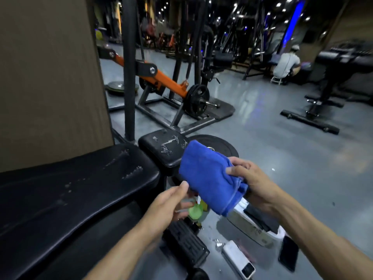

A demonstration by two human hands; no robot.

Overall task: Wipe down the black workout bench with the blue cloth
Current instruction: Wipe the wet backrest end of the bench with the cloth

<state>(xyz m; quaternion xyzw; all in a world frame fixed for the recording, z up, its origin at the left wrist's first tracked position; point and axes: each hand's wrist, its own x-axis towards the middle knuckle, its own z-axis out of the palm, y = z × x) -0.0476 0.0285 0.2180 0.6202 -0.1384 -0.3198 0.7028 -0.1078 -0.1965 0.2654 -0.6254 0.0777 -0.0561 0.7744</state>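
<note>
The black workout bench (pixel 76 190) runs from the lower left toward the centre, its long pad wet with drops. Its smaller seat pad (pixel 161 146) beyond carries white foam streaks. A folded blue cloth (pixel 205 174) hangs in the air just right of the seat pad, gripped at its right edge by my right hand (pixel 252 182). My left hand (pixel 169 205) is below and left of the cloth, fingers spread, thumb tip close to the cloth's lower left corner, holding nothing.
A green-capped bottle (pixel 194 212) stands on the floor under my hands. A white box (pixel 252 225), a white power bank (pixel 240 261) and a dark phone (pixel 288 253) lie nearby. A weight plate (pixel 220 146) lies by the seat pad. An orange machine (pixel 165 81) stands behind; a person (pixel 286 63) sits far right.
</note>
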